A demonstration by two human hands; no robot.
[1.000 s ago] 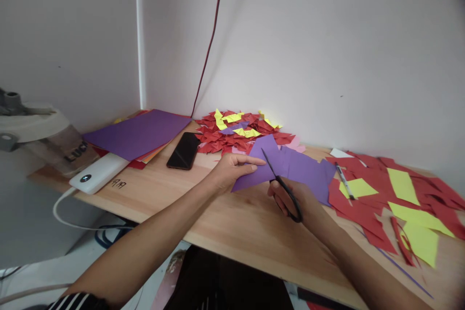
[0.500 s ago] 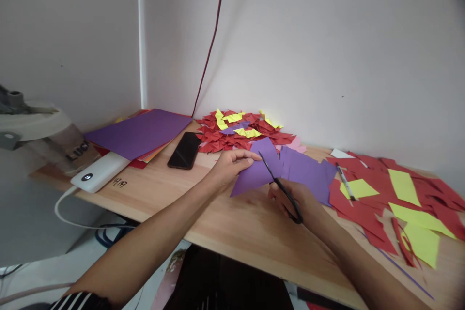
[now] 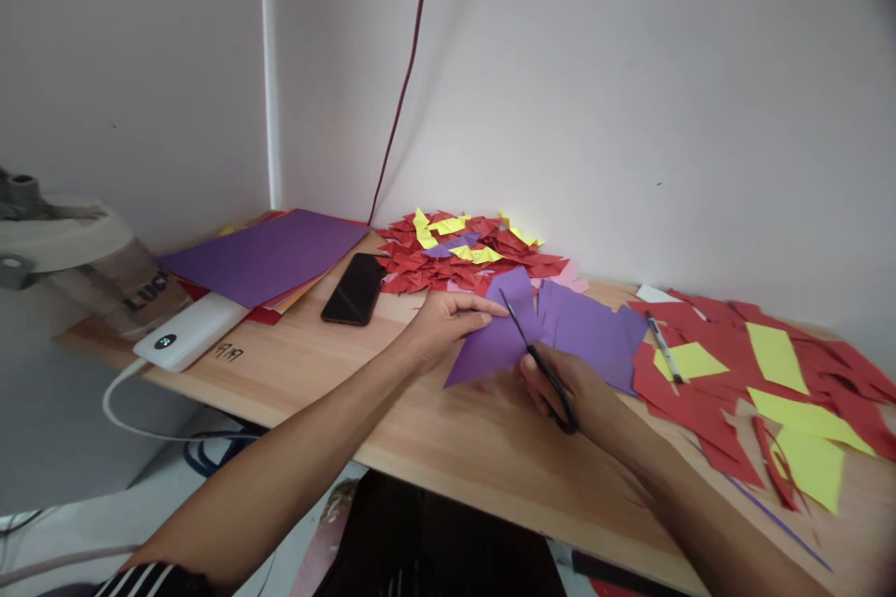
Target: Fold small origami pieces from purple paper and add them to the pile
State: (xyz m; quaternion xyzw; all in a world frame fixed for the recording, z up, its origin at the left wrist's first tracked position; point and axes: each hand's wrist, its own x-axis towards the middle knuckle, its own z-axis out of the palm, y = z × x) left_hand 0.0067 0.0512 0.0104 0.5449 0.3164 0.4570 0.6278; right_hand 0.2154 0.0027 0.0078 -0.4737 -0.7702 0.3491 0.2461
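Observation:
In the head view, my left hand (image 3: 448, 322) pinches the left side of a purple sheet of paper (image 3: 480, 357) between thumb and fingers. My right hand (image 3: 556, 378) is closed round the black handles of a pair of scissors (image 3: 553, 384). Their blades point up and left across the purple sheet, with the tips close to my left fingertips. Whether the blades are parted is hard to make out. More purple paper (image 3: 595, 336) lies on the table just behind my right hand.
Folded red, yellow and purple paper pieces (image 3: 420, 275) are heaped by the wall. Red and yellow scraps (image 3: 721, 410) with a marker pen (image 3: 664, 345) cover the right side. A phone (image 3: 354, 289), white power bank (image 3: 189, 331) and purple sheets (image 3: 270, 252) lie left.
The purple sheet has shifted very slightly in my left hand, its lower corner dipping. My right hand and the scissors stay almost in place.

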